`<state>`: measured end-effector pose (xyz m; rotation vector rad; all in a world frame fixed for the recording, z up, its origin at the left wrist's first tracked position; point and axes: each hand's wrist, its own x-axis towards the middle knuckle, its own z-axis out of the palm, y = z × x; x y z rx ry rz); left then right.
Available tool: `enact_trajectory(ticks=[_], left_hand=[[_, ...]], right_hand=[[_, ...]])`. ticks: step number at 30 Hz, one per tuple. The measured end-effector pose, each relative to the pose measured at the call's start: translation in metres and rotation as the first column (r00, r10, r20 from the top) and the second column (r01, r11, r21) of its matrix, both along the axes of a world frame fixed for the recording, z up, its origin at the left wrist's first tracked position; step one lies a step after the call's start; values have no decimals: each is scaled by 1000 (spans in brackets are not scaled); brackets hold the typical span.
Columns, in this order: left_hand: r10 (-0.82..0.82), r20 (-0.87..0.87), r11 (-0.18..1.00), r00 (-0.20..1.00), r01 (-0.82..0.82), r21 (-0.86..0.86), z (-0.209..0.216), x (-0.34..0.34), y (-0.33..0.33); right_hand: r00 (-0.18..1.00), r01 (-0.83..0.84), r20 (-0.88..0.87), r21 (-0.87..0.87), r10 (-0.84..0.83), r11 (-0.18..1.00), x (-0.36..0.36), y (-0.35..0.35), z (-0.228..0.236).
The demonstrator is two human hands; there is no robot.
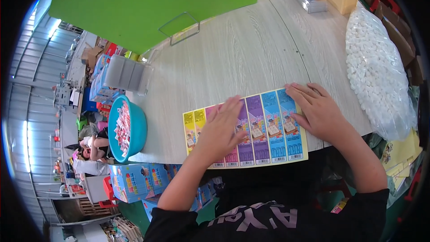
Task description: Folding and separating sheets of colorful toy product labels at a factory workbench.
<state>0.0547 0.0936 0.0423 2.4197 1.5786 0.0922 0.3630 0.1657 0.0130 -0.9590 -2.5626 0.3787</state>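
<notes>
The flat rectangular sheet of yellow, pink, purple and blue labels [258,130] lies at the near edge of the pale wood-grain desk [224,58]; its near side seems to overhang, so leaning in could crease it. Its long axis runs left to right, right end slightly farther off, barcodes toward the person. The left hand's [220,131] grip presses flat, thumb apart; the right hand's [317,112] rests spread, far right corner.

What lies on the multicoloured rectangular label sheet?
The bare left hand mainly over pink strips, the bare right hand at its right end; areas beneath both are hidden.
</notes>
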Motion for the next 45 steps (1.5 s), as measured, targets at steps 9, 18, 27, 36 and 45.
enact_trajectory(ticks=[9, 18, 27, 36, 45], left_hand=[[483, -50, 872, 874, -475, 113, -20, -107, -63], [539, 74, 820, 839, -543, 181, -29, -124, -72], [492, 256, 785, 832, -551, 283, -33, -134, -83], [314, 206, 848, 927, -371, 379, -19, -73, -67], [-187, 41, 929, 981, 163, 333, 10, 0, 18]], right_hand=[[1000, 25, 1, -46, -25, 999, -1, -2, 6], [999, 47, -25, -32, -48, 998, 6, -3, 0], [995, 65, 64, 219, -80, 974, -5, -13, 11], [978, 210, -4, -17, -210, 977, -8, -3, 19], [967, 254, 66, -337, -246, 906, -23, 23, 24]])
